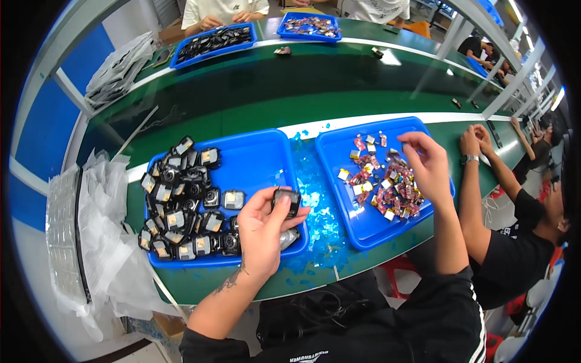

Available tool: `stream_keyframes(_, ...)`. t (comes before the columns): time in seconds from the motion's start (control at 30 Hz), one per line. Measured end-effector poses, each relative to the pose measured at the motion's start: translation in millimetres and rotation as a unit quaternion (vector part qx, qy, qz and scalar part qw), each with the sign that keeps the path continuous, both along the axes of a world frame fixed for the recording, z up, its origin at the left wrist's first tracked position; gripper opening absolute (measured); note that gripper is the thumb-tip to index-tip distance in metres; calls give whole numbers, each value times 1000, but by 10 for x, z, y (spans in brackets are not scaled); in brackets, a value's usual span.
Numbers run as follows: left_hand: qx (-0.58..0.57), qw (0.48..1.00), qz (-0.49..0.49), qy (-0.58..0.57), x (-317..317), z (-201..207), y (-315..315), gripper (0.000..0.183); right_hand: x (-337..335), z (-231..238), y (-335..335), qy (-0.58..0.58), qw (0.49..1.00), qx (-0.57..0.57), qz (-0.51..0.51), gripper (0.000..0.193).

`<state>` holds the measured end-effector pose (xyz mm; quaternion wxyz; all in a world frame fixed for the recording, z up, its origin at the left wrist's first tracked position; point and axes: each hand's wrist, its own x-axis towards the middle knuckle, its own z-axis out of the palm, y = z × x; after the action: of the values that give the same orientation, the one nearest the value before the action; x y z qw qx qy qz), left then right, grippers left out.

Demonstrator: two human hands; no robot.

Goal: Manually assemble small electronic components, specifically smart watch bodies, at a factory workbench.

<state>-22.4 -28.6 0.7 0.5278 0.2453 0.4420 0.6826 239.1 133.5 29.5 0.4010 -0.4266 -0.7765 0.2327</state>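
My left hand (261,230) holds a black square housing (287,202), thumb across its face, above the right part of a blue tray (254,151). Heaped in that tray are several black housings (175,218) with pale rectangular patches or round rings. Over a second blue tray (357,233) to the right hangs my right hand (428,166). Its thumb and fingers are pinched together; what is between them, if anything, is too small to make out. Below it lies a pile of small pink-red parts (393,190) with white and yellowish blocks.
Blue film scraps (318,212) litter the green table between the trays. Plastic sheets and trays (63,224) stack at the left. Across the conveyor belt (242,97), people work at more blue trays (218,45). A co-worker's arms (472,175) rest close on my right.
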Motion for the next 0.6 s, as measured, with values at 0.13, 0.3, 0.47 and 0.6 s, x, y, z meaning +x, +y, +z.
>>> stream_keyframes(0.13, 20, 1000, -14, 8, 37, 8, 37, 21, -250, 127, -645, 235, 944, -190, 136, 16)
stream_keyframes(0.3, 23, 998, 39, 51, 21, -25, 48, 23, -548, 51, -902, 270, 891, -297, 210, 17)
stream_keyframes(0.47, 17, 1000, -11, -24, 80, 22, 40, 25, -688, -11, -976, 279, 899, -277, 193, 14)
stream_keyframes(0.6, 33, 995, -36, -81, -3, -51, -1, 23, -732, -70, -1009, 272, 890, -303, 203, 12)
